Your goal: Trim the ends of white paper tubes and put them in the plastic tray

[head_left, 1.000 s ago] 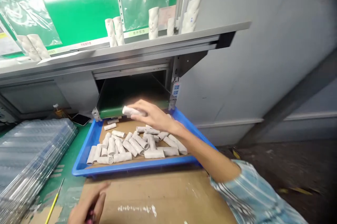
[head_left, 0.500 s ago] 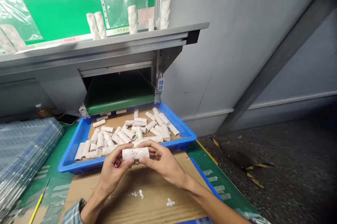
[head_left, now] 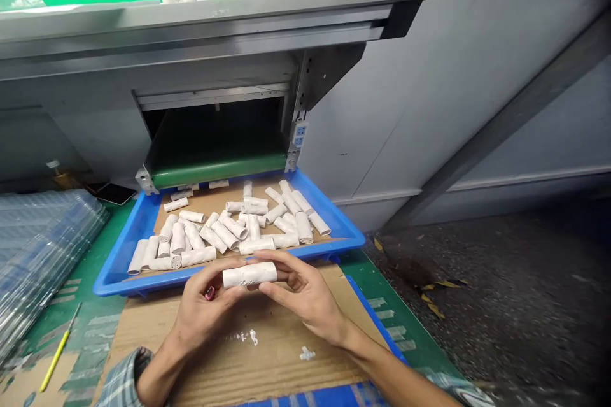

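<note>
A short white tube (head_left: 249, 274) with dark script-like marks lies level between my two hands, above the cardboard sheet (head_left: 267, 365). My left hand (head_left: 203, 305) pinches its left end between thumb and fingers, and a small pinkish-red object (head_left: 210, 293), too small to name, shows at that palm. Gripping the right end with thumb below and fingers above is my right hand (head_left: 305, 295). Just beyond, a blue tray (head_left: 351, 236) lined with cardboard carries several similar white tubes (head_left: 198, 256), scattered and piled.
A green conveyor belt (head_left: 219, 168) ends over the tray's far side, beneath a metal shelf (head_left: 229, 18). Stacked clear plastic trays (head_left: 42, 248) and a phone (head_left: 115, 193) lie left. A yellow-handled tool (head_left: 56, 359) rests on the green table (head_left: 109, 257). A grey wall (head_left: 382, 107) stands right.
The tube has rolled in my fingers, so its dark marks sit lower on the side facing me. My view has tipped downward. Both hands keep their hold.
</note>
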